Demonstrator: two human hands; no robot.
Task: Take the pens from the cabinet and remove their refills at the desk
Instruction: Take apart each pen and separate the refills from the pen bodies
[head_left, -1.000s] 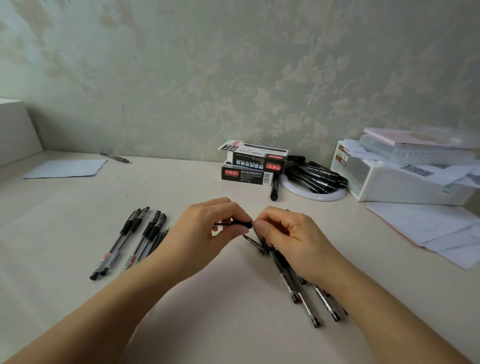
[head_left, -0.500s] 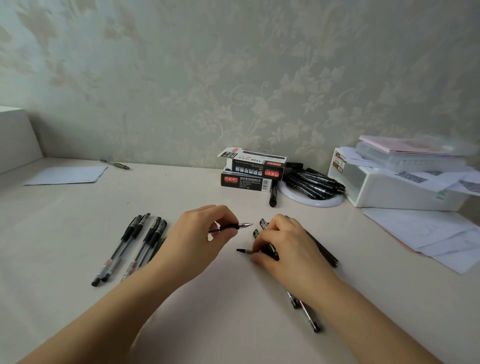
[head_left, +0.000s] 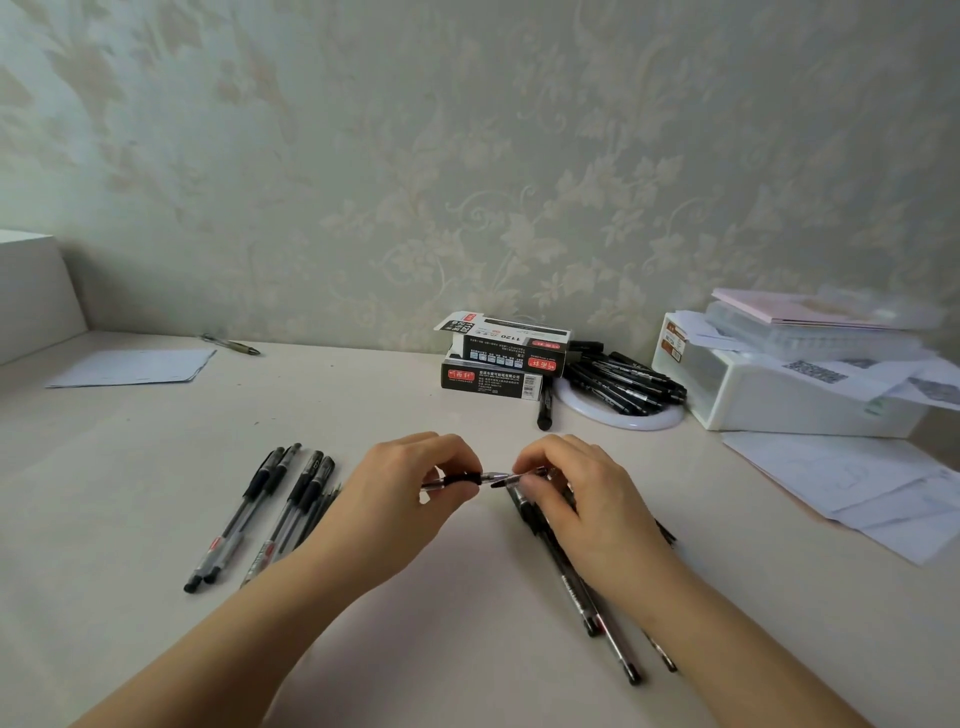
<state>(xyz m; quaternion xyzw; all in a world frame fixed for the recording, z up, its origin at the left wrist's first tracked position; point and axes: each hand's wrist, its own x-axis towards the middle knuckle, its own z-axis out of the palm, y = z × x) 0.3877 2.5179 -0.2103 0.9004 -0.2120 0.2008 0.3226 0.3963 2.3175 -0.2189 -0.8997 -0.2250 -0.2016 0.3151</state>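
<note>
My left hand (head_left: 400, 499) grips a black-gripped pen (head_left: 462, 478) just above the desk, its tip pointing right. My right hand (head_left: 587, 506) pinches a slim clear pen part (head_left: 511, 479) with a dark end, and holds it against the pen's tip. Several capped pens (head_left: 270, 514) lie side by side on the desk left of my left hand. More pens (head_left: 587, 603) lie in a loose pile under and behind my right hand, partly hidden by it.
Two stacked pen boxes (head_left: 498, 358) stand at the back centre beside black markers (head_left: 623, 384) on a white ring. At the right are a white box (head_left: 779, 395) and loose papers (head_left: 872, 493). A sheet (head_left: 135, 366) and a lone pen (head_left: 231, 344) lie at the back left.
My right hand has lifted off the pen pile with a slim clear part and come up to the tip of the pen in my left hand. The left hand has barely moved.
</note>
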